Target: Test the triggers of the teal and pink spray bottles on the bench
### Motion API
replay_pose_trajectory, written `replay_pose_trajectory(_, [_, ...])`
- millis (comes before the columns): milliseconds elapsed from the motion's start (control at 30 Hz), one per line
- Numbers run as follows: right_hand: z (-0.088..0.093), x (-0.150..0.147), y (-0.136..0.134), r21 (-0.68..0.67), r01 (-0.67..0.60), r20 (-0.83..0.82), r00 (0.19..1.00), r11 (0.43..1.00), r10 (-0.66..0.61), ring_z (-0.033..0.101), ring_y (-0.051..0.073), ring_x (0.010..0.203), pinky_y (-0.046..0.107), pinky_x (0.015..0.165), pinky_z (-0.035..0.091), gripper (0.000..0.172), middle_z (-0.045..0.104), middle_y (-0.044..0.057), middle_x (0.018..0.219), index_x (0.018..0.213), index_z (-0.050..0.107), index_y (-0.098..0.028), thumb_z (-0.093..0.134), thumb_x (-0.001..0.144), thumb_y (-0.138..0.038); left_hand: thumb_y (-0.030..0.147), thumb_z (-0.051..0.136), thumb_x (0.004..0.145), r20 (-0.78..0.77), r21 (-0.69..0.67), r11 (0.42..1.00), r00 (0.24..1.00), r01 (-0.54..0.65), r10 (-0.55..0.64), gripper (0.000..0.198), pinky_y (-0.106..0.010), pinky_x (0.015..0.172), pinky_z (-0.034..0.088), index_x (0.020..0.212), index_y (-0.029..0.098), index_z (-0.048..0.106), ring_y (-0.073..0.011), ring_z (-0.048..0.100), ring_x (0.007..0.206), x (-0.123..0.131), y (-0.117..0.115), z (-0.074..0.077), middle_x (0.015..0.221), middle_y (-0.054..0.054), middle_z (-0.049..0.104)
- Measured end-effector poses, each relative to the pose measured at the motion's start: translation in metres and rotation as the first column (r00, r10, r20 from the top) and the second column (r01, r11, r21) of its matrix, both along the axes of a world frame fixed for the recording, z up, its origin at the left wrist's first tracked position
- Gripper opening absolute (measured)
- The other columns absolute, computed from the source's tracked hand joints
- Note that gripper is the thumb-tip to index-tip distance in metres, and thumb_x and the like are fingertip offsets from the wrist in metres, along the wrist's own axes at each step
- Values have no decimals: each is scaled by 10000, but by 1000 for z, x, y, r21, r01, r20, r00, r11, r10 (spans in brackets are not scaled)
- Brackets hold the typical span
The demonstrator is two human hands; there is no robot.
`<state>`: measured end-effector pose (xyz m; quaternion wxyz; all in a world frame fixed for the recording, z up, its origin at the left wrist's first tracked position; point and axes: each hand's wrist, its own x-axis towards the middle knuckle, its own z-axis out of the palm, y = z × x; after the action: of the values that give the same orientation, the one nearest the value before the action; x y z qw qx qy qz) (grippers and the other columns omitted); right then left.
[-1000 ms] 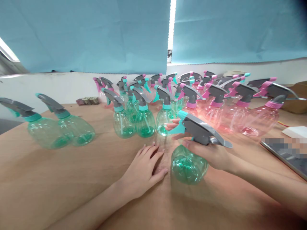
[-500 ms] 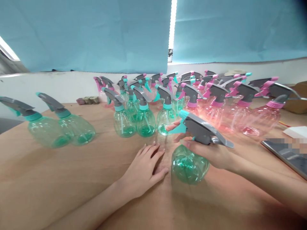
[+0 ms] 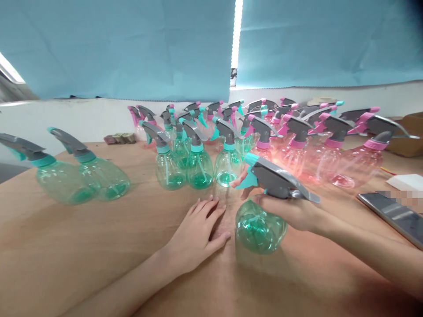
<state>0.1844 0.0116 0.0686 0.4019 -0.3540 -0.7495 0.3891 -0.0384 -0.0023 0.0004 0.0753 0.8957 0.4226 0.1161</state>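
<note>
A green clear spray bottle (image 3: 259, 229) with a grey and teal trigger head stands on the brown table (image 3: 82, 251) in front of me. My right hand (image 3: 291, 209) is wrapped round its neck under the grey head, with fingers at the teal trigger. Just left of the bottle, my left hand (image 3: 198, 235) lies flat on the table, fingers spread, holding nothing.
Several green spray bottles (image 3: 194, 165) stand grouped behind my hands, and several pink spray bottles (image 3: 317, 154) to their right. Two more green bottles (image 3: 82, 176) stand at the far left. A dark flat device (image 3: 393, 215) lies at the right edge. Blue sheets hang behind.
My right fingers have curled in closer to the teal trigger. The bottle and my left hand stay where they were.
</note>
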Motion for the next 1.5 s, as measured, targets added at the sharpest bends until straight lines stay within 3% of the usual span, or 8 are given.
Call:
replay_pose_trajectory(233, [1,-2,-2,-15,48,-13,999,999,-48,255,85,416,232,344,229,270,251,-59,525,581,278,-239,501,705,-150,459,505,951,-13,-2,1000,1000,-4,4,507,-502,1109,285,1365,169,479,-302,379,1344,1,0,2,1428,-130,475])
replay_pose_trajectory(333, [1,-1,-3,-7,51,-3,999,999,-51,225,78,414,227,332,178,303,234,-57,514,548,231,-227,492,691,-167,455,505,951,-31,-8,1000,1000,-8,8,517,-499,1115,275,1365,146,480,-299,369,1350,0,0,1,1438,-141,462])
replay_pose_trajectory(400, [0,0,-3,5,68,-17,998,998,-67,260,80,414,224,339,223,287,254,-57,511,539,263,-229,502,680,-159,455,509,950,-35,-7,1000,999,-7,7,524,-497,1117,272,1365,137,480,-298,365,1352,0,0,0,1438,-143,460])
replay_pose_trajectory(533, [-2,-3,-3,6,52,-72,996,999,-51,569,160,597,274,516,486,121,485,-32,568,693,545,-271,518,698,-153,458,515,945,-25,-4,1000,1000,1,-1,515,-503,1112,280,1363,158,482,-300,366,1351,0,1,0,1436,-132,466])
replay_pose_trajectory(633, [-4,-6,-2,-14,47,-117,992,999,-49,658,200,754,344,667,552,319,637,-7,732,981,629,-295,511,716,-162,450,523,942,-24,-13,1000,1000,2,-2,513,-502,1106,287,1359,154,487,-303,375,1344,0,1,0,1432,-139,469])
replay_pose_trajectory(833, [-6,-8,-3,-29,57,-164,985,998,-61,691,211,888,342,719,569,554,697,26,1021,1239,557,-320,528,715,-144,446,525,939,1,1,1000,1000,10,-10,502,-513,1102,293,1363,182,481,-308,386,1338,0,2,0,1423,-125,481])
replay_pose_trajectory(1100, [-8,-6,-2,-36,16,-183,983,999,-23,697,203,896,351,770,581,374,707,30,968,1125,599,-269,550,768,-170,442,528,938,-16,0,1000,1000,3,-3,506,-506,1100,297,1359,165,484,-309,385,1337,0,1,0,1421,-135,481])
replay_pose_trajectory(1500, [-6,-9,-2,-48,-30,-243,970,998,18,705,204,955,368,801,601,387,649,41,1238,1148,562,-286,572,788,-146,456,522,940,8,-1,1000,1000,5,-5,503,-518,1091,302,1365,192,478,-316,402,1325,0,1,0,1415,-131,488])
